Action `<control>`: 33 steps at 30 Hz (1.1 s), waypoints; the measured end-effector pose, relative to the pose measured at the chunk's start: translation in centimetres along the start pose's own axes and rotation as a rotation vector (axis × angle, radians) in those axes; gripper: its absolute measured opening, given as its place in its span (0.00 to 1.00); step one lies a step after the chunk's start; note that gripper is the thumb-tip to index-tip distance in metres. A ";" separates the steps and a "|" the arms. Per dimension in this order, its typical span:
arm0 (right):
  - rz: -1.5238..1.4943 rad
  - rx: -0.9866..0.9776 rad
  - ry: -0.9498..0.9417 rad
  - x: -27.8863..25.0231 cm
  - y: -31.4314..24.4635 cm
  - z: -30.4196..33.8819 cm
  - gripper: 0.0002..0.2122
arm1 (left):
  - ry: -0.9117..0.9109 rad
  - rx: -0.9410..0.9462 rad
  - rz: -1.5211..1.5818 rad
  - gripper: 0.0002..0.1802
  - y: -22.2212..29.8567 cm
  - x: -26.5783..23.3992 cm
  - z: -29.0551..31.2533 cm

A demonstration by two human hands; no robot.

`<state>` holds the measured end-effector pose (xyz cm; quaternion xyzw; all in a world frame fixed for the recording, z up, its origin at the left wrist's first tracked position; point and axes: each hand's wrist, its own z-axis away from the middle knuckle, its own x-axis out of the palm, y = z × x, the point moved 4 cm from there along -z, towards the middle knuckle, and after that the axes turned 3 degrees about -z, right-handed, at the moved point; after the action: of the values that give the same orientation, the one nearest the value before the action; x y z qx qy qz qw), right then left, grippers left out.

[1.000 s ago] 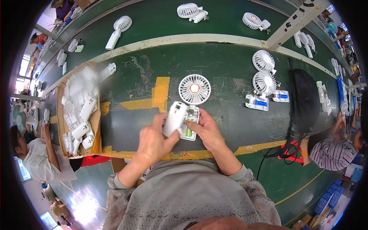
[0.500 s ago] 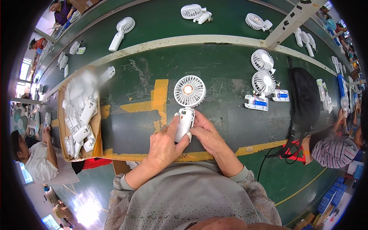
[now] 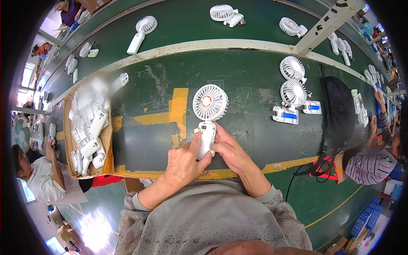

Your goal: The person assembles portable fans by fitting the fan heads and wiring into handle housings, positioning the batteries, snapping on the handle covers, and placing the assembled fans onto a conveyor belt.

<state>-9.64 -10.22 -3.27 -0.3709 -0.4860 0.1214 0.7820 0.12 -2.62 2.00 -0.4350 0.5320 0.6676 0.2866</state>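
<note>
**First:** What has changed at your bench, in the middle of the frame?

**Second:** A second ago your left hand (image 3: pixel 182 162) held the white cover (image 3: pixel 206 142) beside the open handle, a green battery cell showing. Now the cover lies over the handle of the white handheld fan (image 3: pixel 210 102), and the cell is out of sight.

**First:** Meaning what for the work?

**Second:** Your two handle halves appear brought together; whether they have locked, one cannot tell.

**First:** And your grip?

**Second:** Your left forefinger and thumb are narrowed on the cover's left side and lower end; your right hand (image 3: pixel 233 156) closes along the right edge. At centre-left, a cardboard box (image 3: pixel 107 148) holds white casing parts (image 3: pixel 89 145).
</note>
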 end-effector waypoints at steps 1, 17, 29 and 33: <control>0.009 0.005 0.006 0.0 0.0 0.0 0.31 | 0.001 0.000 0.001 0.32 -0.1 0.0 0.0; 0.040 -0.014 0.181 1.2 0.0 0.1 0.22 | 0.051 0.107 -0.080 0.34 -0.1 1.0 0.4; -0.132 -0.184 0.145 -0.4 0.2 0.0 0.18 | -0.102 -0.152 0.740 0.20 -3.1 3.2 -0.7; -0.159 -0.234 0.095 0.0 -0.5 0.2 0.20 | -0.321 -0.192 0.859 0.20 -2.6 3.2 -1.1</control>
<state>-9.90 -10.46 -2.87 -0.4249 -0.4872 -0.0162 0.7627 1.11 -3.25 -2.10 -0.0911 0.5485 0.8309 0.0216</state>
